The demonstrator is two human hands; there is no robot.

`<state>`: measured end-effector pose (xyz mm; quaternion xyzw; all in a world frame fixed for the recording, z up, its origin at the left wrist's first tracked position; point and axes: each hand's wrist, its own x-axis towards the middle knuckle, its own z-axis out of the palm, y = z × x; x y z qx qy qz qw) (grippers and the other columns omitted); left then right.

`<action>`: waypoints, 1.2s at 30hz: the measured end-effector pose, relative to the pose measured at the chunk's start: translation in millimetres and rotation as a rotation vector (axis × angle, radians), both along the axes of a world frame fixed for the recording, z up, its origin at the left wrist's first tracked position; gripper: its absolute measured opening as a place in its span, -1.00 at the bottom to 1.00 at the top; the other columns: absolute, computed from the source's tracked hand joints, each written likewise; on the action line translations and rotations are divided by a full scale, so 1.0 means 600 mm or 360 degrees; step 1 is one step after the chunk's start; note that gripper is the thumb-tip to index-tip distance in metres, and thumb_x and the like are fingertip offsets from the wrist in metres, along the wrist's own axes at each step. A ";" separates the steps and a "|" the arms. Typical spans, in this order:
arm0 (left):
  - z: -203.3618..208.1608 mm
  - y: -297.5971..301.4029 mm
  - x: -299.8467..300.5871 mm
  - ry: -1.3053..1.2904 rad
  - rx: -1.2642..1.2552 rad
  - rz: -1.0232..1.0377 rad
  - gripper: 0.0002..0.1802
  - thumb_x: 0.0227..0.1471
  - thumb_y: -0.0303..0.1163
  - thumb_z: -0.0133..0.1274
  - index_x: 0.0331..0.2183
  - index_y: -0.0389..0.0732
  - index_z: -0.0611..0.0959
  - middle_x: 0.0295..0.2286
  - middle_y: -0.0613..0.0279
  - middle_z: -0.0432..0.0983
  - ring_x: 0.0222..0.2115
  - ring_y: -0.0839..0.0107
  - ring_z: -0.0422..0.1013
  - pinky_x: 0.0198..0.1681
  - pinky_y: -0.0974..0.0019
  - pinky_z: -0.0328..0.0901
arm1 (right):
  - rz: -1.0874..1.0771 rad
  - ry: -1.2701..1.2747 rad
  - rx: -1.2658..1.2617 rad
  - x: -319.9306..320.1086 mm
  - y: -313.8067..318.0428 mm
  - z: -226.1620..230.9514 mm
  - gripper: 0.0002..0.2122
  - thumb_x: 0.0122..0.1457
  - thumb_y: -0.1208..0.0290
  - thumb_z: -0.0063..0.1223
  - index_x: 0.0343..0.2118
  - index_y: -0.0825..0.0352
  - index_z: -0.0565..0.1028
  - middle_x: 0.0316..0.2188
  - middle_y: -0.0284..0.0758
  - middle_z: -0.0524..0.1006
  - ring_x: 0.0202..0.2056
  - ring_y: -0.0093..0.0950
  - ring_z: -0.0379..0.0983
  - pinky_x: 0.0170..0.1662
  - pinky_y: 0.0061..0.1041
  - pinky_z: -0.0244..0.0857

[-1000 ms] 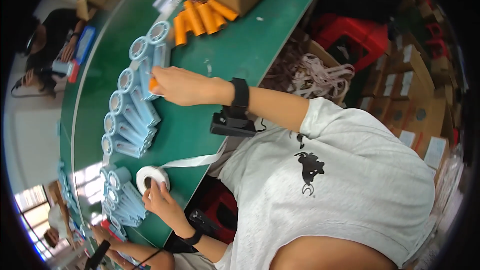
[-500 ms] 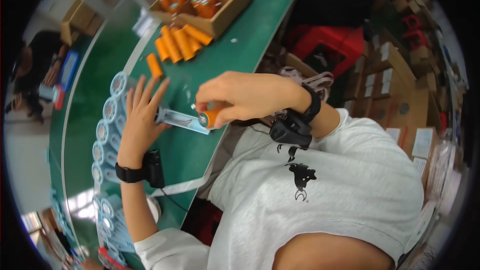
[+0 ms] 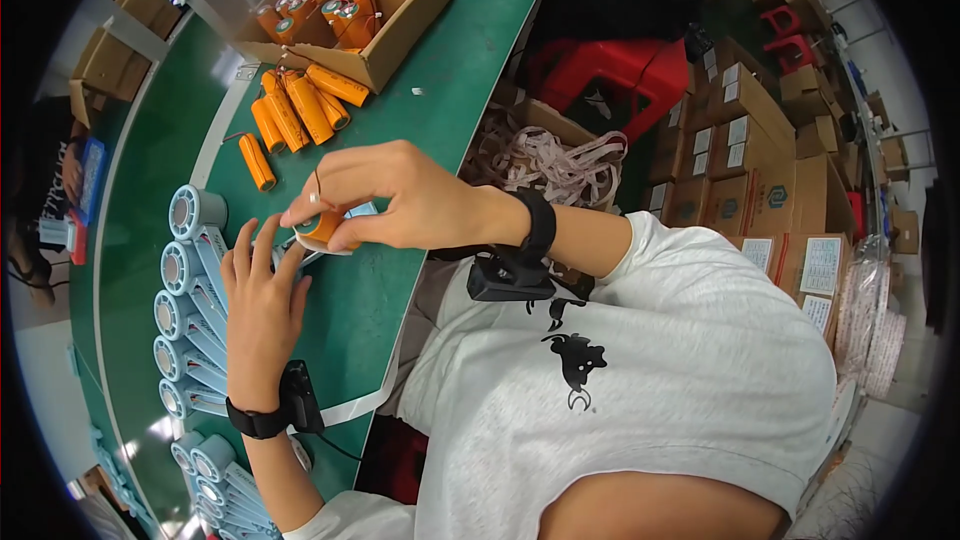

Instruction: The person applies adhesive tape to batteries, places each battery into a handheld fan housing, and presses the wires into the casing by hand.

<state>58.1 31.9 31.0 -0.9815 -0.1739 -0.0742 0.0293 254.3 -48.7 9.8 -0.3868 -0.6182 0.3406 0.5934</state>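
Note:
My right hand [image 3: 395, 200] is closed on an orange cylindrical battery [image 3: 317, 230], thumb and fingers around its sides. A thin wire with a small white connector rises by its fingertips. My left hand [image 3: 262, 305] lies beside it with fingers stretched and a little apart, the tips close to the battery's lower end; whether they touch it is hidden. Past my right hand shows a bit of a light blue plastic handle shell [image 3: 362, 209], mostly covered by the hands. To the left of my left hand lies a row of light blue handheld fans [image 3: 178, 267].
Several loose orange batteries [image 3: 302, 108] lie on the green table [image 3: 450, 60], before a cardboard box [image 3: 385, 52] of more batteries. More fans [image 3: 212, 460] lie at lower left. A red stool [image 3: 610, 80], tangled white strips [image 3: 560, 165] and stacked cartons [image 3: 800, 200] are beyond the table's right edge.
My right hand with the battery has moved left, close to my left fingertips. The battery now stands over the handle shell's left part. The view has shifted, so the table scene sits differently.

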 end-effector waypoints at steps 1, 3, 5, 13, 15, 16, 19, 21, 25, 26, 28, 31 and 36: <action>-0.001 -0.001 0.003 -0.0008 -0.0010 0.0007 -0.67 -0.23 -0.58 0.08 -0.28 -0.25 0.49 -0.12 0.14 0.31 -0.03 0.14 0.17 -0.04 0.19 0.09 | -0.0072 -0.0075 0.0117 -0.003 0.004 -0.013 -0.72 -0.19 0.77 0.09 -0.32 0.44 0.48 -0.32 -0.26 0.46 -0.33 -0.48 0.44 -0.22 -0.57 0.39; -0.005 -0.001 0.004 -0.0028 -0.0074 0.0003 -0.72 -0.20 -0.57 0.05 -0.31 -0.26 0.47 -0.15 0.15 0.31 -0.04 0.15 0.17 -0.02 0.19 0.06 | -0.0206 -0.0220 0.0358 -0.009 0.010 -0.027 -0.69 -0.19 0.76 0.10 -0.30 0.41 0.50 -0.34 -0.27 0.46 -0.35 -0.46 0.45 -0.25 -0.58 0.39; -0.008 0.000 0.003 -0.0045 -0.0114 0.0002 -0.74 -0.18 -0.57 0.03 -0.32 -0.26 0.46 -0.16 0.15 0.30 -0.05 0.16 0.17 -0.01 0.20 0.04 | -0.0241 -0.0256 0.0389 -0.005 0.012 -0.033 -0.69 -0.19 0.75 0.11 -0.29 0.40 0.50 -0.35 -0.27 0.46 -0.36 -0.46 0.45 -0.26 -0.58 0.39; -0.017 -0.001 0.004 -0.0401 -0.0445 0.0179 -0.84 -0.07 -0.55 -0.07 -0.34 -0.29 0.41 -0.25 0.12 0.33 -0.13 0.18 0.21 -0.02 0.22 0.04 | -0.0477 -0.0482 0.0513 -0.015 -0.003 -0.042 -0.73 -0.18 0.67 0.14 -0.32 0.37 0.51 -0.41 -0.31 0.45 -0.38 -0.46 0.44 -0.33 -0.58 0.37; -0.021 0.002 0.004 -0.0483 -0.0490 0.0205 -0.88 -0.01 -0.53 -0.12 -0.34 -0.31 0.40 -0.26 0.11 0.34 -0.14 0.19 0.22 -0.03 0.22 0.05 | -0.0487 -0.0756 0.0532 -0.022 -0.002 -0.052 -0.77 -0.13 0.63 0.12 -0.33 0.36 0.51 -0.44 -0.33 0.44 -0.41 -0.47 0.42 -0.36 -0.57 0.35; -0.023 0.002 0.005 -0.0524 -0.0512 0.0217 -0.89 0.02 -0.52 -0.15 -0.34 -0.31 0.40 -0.26 0.11 0.34 -0.15 0.19 0.23 -0.03 0.23 0.05 | -0.0487 -0.0757 0.0530 -0.022 -0.005 -0.053 -0.77 -0.13 0.63 0.12 -0.33 0.36 0.51 -0.44 -0.33 0.44 -0.41 -0.47 0.42 -0.36 -0.57 0.35; -0.028 0.001 0.005 -0.0535 -0.0535 0.0286 -0.88 0.05 -0.51 -0.18 -0.32 -0.32 0.40 -0.26 0.10 0.34 -0.16 0.18 0.23 -0.04 0.23 0.06 | -0.0488 -0.1147 0.0373 -0.026 -0.012 -0.031 -0.80 -0.09 0.60 0.03 -0.33 0.33 0.50 -0.49 -0.35 0.40 -0.43 -0.44 0.36 -0.35 -0.53 0.32; -0.029 0.001 0.003 -0.0541 -0.0544 0.0324 -0.87 0.07 -0.50 -0.19 -0.31 -0.33 0.40 -0.26 0.10 0.34 -0.16 0.17 0.24 -0.04 0.23 0.07 | -0.0454 -0.1233 0.0325 -0.033 -0.008 -0.023 -0.80 -0.08 0.60 0.01 -0.32 0.33 0.49 -0.49 -0.35 0.39 -0.43 -0.43 0.35 -0.35 -0.52 0.31; -0.028 0.004 0.004 -0.0555 -0.0667 0.0367 -0.85 0.08 -0.50 -0.20 -0.29 -0.33 0.40 -0.26 0.10 0.34 -0.17 0.15 0.24 -0.06 0.24 0.09 | -0.0337 -0.1445 0.0179 -0.036 0.004 -0.008 -0.77 -0.09 0.60 -0.02 -0.29 0.31 0.47 -0.48 -0.35 0.37 -0.41 -0.40 0.33 -0.32 -0.46 0.30; -0.029 0.007 0.003 -0.0559 -0.0666 0.0360 -0.85 0.08 -0.50 -0.20 -0.28 -0.33 0.40 -0.25 0.09 0.34 -0.18 0.14 0.24 -0.06 0.25 0.10 | -0.0277 -0.1479 0.0127 -0.033 0.007 -0.005 -0.75 -0.11 0.60 -0.02 -0.28 0.31 0.47 -0.47 -0.34 0.37 -0.40 -0.39 0.32 -0.31 -0.44 0.30; -0.032 0.011 0.003 -0.0568 -0.0666 0.0344 -0.84 0.08 -0.51 -0.21 -0.26 -0.32 0.40 -0.25 0.09 0.34 -0.18 0.13 0.24 -0.08 0.25 0.11 | -0.0224 -0.1512 0.0072 -0.040 0.013 -0.005 -0.73 -0.12 0.60 -0.01 -0.27 0.30 0.46 -0.46 -0.34 0.36 -0.38 -0.38 0.32 -0.29 -0.42 0.29; -0.030 0.016 0.000 -0.0565 -0.0906 0.0386 -0.83 0.07 -0.49 -0.18 -0.25 -0.32 0.40 -0.22 0.09 0.33 -0.18 0.13 0.23 -0.08 0.26 0.11 | -0.0010 -0.2053 -0.0194 -0.064 0.034 -0.017 -0.74 -0.07 0.53 0.00 -0.24 0.34 0.44 -0.40 -0.31 0.39 -0.31 -0.35 0.34 -0.22 -0.38 0.29; -0.004 0.005 -0.012 -0.0566 -0.1125 0.0423 -0.73 -0.04 -0.48 -0.03 -0.22 -0.28 0.41 -0.16 0.10 0.31 -0.15 0.12 0.23 -0.06 0.23 0.10 | 0.0101 -0.1498 0.0135 -0.031 0.021 -0.052 -0.77 -0.02 0.46 -0.01 -0.26 0.38 0.45 -0.36 -0.27 0.41 -0.23 -0.31 0.35 -0.15 -0.37 0.26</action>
